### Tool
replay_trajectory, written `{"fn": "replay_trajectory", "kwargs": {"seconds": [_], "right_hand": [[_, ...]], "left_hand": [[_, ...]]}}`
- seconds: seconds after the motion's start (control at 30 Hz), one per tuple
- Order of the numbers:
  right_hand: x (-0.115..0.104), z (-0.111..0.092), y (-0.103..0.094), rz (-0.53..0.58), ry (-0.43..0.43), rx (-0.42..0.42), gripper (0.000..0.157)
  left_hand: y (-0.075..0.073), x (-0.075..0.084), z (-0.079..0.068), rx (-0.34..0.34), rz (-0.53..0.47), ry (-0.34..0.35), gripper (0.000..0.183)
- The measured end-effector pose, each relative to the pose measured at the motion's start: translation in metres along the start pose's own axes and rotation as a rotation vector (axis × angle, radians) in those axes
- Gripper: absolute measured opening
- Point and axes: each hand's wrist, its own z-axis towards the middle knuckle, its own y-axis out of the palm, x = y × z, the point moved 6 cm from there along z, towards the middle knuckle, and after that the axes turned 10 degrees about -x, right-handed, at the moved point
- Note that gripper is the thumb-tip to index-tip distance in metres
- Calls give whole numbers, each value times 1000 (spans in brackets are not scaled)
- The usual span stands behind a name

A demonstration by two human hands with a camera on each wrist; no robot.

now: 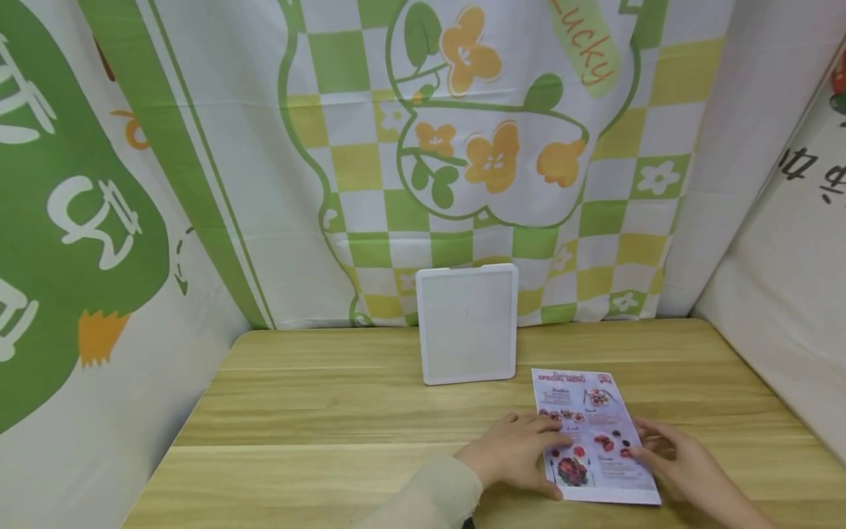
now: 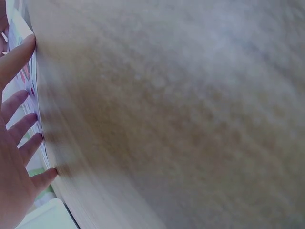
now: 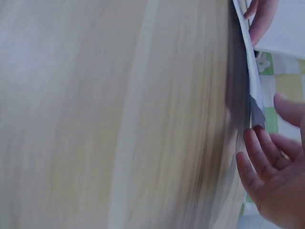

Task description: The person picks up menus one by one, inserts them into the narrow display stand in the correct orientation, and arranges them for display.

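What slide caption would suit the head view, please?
Left hand and right hand at opposite edges of a printed menu; a white board farther back.

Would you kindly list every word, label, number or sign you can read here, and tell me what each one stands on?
"SPECIAL MENU": red heading on the menu; the script above it is blurred, and its smaller headings and body lines are too small to read surely.
"Lucky": orange lettering on the back cloth.
Large white characters on the left cloth: slanted, partly cut off, not surely readable.
Black characters on the right cloth: slanted, partial, not surely readable.
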Motion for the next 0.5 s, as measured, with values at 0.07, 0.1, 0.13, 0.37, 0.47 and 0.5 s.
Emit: {"fn": "replay_trajectory", "kwargs": {"seconds": [0.07,0.1,0.13,0.37,0.47,0.5], "right_hand": [[-1,2,-1,13,-3,60,53],[-2,2,-1,12,-11,88,52],[-2,2,-1,19,-12,113,51],[-5,2,3,92,66,125,52],[-5,2,4,98,109,111,49],[-4,2,4,97,121,106,48]], "left_hand": [[0,1,-1,0,0,-3,79],[-1,1,-1,2,1,-6,80],[-1,2,-2,4,0,-8,80],[-5,-1,-6,82,-30,-86,78],[-6,-6,-8,125,-62,-146,77],[-7,-9,-8,139,-78,-168,76]]}}
